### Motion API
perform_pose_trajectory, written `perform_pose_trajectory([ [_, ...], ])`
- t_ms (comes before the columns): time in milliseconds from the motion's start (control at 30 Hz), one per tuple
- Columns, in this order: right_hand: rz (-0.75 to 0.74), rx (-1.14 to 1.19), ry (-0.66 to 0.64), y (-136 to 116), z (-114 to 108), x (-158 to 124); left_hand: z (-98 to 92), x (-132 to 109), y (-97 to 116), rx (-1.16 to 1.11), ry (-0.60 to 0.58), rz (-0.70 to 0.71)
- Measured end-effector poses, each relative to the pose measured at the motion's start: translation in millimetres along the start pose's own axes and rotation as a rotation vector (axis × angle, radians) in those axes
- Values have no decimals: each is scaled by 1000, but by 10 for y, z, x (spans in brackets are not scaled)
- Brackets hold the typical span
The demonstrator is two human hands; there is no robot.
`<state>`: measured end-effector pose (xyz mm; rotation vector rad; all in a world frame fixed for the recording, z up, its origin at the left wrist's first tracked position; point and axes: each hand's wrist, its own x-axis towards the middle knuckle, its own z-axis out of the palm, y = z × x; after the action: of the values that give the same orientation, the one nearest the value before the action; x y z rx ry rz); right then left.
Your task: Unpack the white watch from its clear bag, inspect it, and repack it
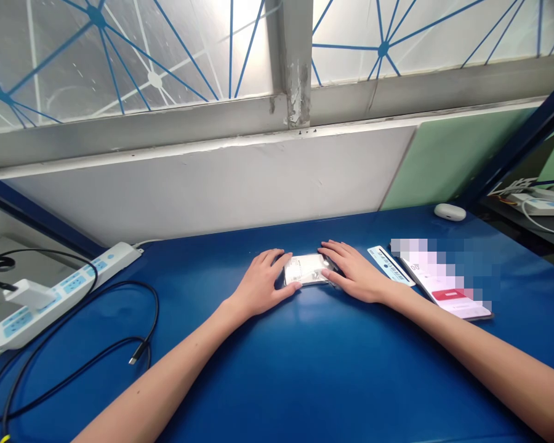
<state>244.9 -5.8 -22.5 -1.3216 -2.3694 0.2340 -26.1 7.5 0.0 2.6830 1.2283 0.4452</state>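
Observation:
A small flat packet (306,269) with a white label and dark, shiny edges lies on the blue table (277,369). My left hand (263,280) holds its left end, with the thumb along the front edge and the fingers at the back corner. At the packet's right end is my right hand (351,271), its thumb resting on the label and its fingers curved over the far corner. Both palms are turned down, close to the tabletop.
A white power strip (69,289) with a charger (30,295) and a coiled black cable (141,351) is at the left. Right of my right hand lie a light blue card (390,266) and a phone (443,283). A white earbud case (450,212) sits behind them.

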Motion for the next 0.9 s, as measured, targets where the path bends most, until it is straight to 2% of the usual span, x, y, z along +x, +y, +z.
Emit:
perform_pose_trajectory([
  [400,7,52,-98,97,-88,-9,5,15,9,-16,-1,-25],
  [600,35,68,-37,38,-36,15,12,10,-13,-23,2,-11],
  [733,134,39,93,-88,59,65,12,8,-22,-39,19,15],
  [900,69,-61,121,-136,91,71,16,8,-26,-43,26,14],
])
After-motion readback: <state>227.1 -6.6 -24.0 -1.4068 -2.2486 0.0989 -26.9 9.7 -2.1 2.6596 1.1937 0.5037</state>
